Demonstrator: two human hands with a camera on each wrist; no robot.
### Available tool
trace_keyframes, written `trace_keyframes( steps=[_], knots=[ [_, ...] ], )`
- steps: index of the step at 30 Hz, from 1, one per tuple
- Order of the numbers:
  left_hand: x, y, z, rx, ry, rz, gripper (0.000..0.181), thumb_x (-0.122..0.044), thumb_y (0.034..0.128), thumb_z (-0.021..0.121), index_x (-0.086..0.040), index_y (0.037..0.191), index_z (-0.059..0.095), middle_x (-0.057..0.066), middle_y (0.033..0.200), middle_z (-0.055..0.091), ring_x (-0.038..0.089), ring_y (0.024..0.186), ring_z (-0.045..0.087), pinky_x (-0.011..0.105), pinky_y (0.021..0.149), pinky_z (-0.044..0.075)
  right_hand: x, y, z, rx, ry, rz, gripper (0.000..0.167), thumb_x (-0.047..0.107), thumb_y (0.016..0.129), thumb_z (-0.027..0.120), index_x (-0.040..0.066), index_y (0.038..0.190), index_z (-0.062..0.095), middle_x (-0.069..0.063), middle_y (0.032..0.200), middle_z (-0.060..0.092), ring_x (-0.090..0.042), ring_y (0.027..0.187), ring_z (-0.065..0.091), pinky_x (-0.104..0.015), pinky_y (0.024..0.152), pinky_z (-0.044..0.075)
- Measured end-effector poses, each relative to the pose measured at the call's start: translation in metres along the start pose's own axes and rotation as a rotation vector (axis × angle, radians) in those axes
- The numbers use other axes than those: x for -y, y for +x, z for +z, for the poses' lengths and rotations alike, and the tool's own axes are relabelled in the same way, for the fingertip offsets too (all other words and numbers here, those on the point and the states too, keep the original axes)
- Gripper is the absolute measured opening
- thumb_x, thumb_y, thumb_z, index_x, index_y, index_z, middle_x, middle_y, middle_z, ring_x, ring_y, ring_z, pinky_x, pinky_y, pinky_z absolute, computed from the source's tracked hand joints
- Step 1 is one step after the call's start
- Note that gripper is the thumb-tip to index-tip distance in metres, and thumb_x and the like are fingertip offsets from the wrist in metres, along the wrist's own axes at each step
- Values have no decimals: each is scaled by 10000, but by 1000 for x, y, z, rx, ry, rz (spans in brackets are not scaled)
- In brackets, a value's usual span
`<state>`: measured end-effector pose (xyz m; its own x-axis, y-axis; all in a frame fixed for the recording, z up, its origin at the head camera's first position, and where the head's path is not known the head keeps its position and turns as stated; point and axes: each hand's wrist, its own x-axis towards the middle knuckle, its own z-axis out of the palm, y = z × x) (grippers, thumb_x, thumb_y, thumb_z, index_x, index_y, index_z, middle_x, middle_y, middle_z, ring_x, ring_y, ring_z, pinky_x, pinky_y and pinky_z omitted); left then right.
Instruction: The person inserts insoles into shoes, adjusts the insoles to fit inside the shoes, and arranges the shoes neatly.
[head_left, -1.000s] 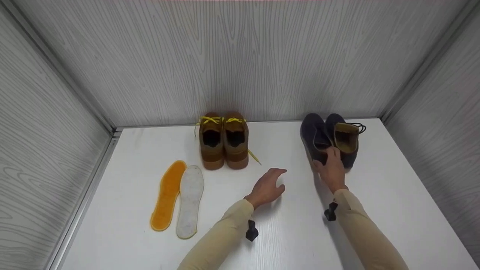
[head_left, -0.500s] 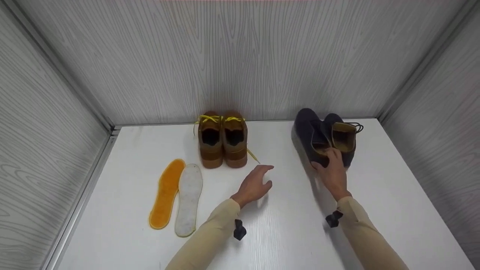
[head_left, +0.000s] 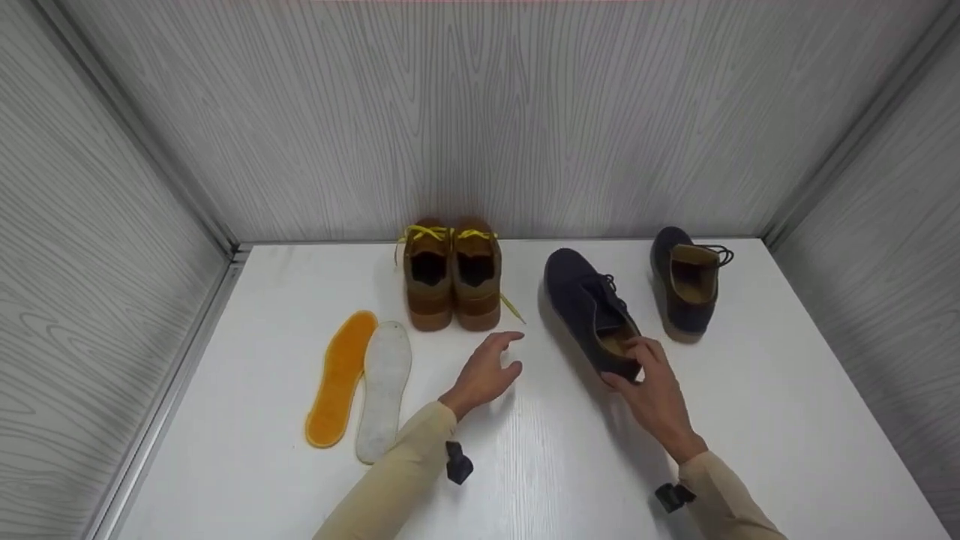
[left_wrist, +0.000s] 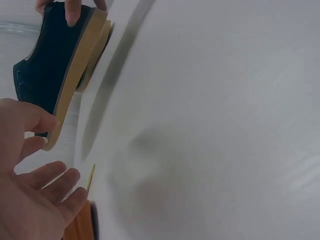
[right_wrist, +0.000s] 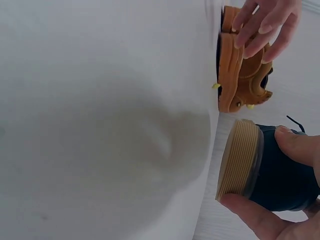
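Observation:
My right hand [head_left: 660, 401] pinches the heel of a dark navy lace-up shoe [head_left: 577, 300], fingers inside the collar and thumb outside. In the right wrist view the shoe's ribbed tan sole [right_wrist: 240, 160] is raised off the white table. Its toe points away and to the left. My left hand [head_left: 484, 379] hovers over the table left of this shoe, fingers loosely bent and holding nothing. The other navy shoe [head_left: 686, 281] stands at the back right. Near the back wall a pair of brown shoes [head_left: 454, 274] with yellow laces stands side by side.
Left of my left hand lie an orange insole [head_left: 341, 382] and a whitish insole [head_left: 385, 390], edges touching. A yellow lace end [head_left: 512, 308] trails on the table [head_left: 555, 480] beside the brown shoes. Grey wood-grain walls [head_left: 480, 127] enclose the back and both sides.
My right hand has lifted the left navy shoe away from its mate and brought it leftward and nearer, toe turned left. My left hand has drifted left.

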<state>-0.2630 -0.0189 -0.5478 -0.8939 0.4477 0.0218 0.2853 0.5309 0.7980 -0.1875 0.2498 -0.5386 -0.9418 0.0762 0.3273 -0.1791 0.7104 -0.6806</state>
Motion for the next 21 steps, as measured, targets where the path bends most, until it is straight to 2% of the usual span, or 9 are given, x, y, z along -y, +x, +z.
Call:
trace_keyframes(
  steps=[5, 13, 15, 19, 21],
  knots=[
    [8, -8, -5, -37, -30, -12, 438, -114, 914, 558, -83, 1348, 500, 100, 1358, 478, 256, 1212, 479, 401, 987, 378, 11, -18, 5, 72, 1, -39, 289, 117, 775, 796, 108, 944, 561, -9, 1259, 469, -229, 1096, 507, -449, 764, 508],
    [23, -21, -12, -97, -43, -23, 414, -96, 910, 571, -57, 1319, 518, 114, 1321, 505, 286, 1195, 500, 417, 972, 392, 23, -43, 11, 171, 16, -47, 323, 84, 751, 810, 170, 905, 539, 38, 1256, 467, -217, 1111, 519, -343, 762, 523],
    [27, -23, -13, -145, -61, -16, 386, -72, 906, 565, -48, 1290, 537, 111, 1289, 525, 284, 1170, 520, 410, 957, 410, 26, -49, 13, 185, 35, -47, 335, 78, 743, 814, 179, 906, 538, 41, 1250, 464, -213, 1108, 517, -323, 759, 523],
    [33, -27, -17, -295, -110, 3, 311, -7, 880, 547, -42, 1185, 595, 89, 1181, 576, 250, 1069, 579, 355, 888, 466, 29, -57, 14, 205, 48, -65, 364, 75, 732, 821, 193, 910, 526, 58, 1239, 458, -192, 1089, 520, -290, 734, 527],
    [35, -29, -19, -349, -127, 7, 292, 13, 867, 540, -37, 1146, 609, 76, 1135, 588, 230, 1020, 595, 332, 852, 483, 30, -61, 13, 224, 57, -78, 376, 68, 727, 822, 198, 903, 516, 66, 1226, 456, -186, 1072, 527, -276, 726, 527]
  ],
)
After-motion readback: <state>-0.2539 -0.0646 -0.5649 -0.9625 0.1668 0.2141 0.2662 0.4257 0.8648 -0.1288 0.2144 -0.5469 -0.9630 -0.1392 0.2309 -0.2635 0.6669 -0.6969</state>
